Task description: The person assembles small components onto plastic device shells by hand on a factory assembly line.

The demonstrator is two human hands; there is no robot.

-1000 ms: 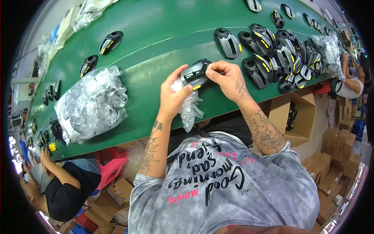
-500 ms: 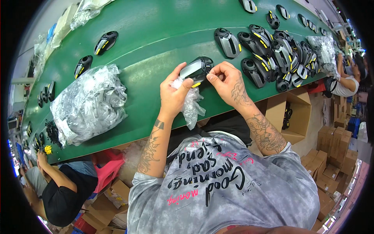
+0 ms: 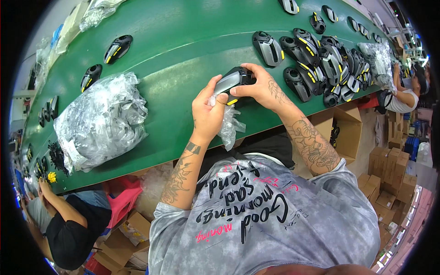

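Above the near edge of the green work surface, both my hands hold one black-and-grey, mouse-shaped plastic housing [image 3: 231, 80] with a yellow strip on its near side. My left hand [image 3: 207, 112] grips its left end between thumb and fingers, with a crumpled clear plastic bag [image 3: 230, 128] hanging from the same grasp. Around the right end, my right hand [image 3: 262, 87] is closed, forefinger along the far side and thumb on the near side. Its other fingers are partly hidden. To the right lies a heap of similar housings [image 3: 332, 64].
A large clear bag of small packed parts [image 3: 103, 123] sits left on the green surface [image 3: 183, 50]. Loose housings [image 3: 118, 48] lie farther left. An open cardboard box [image 3: 350, 133] stands below the right edge. Co-workers sit at left [image 3: 75, 229] and right [image 3: 405, 98].
My right hand has gone from a fingertip pinch at the housing's right end to a fuller grasp around it. My left hand keeps its hold. The view has shifted slightly.
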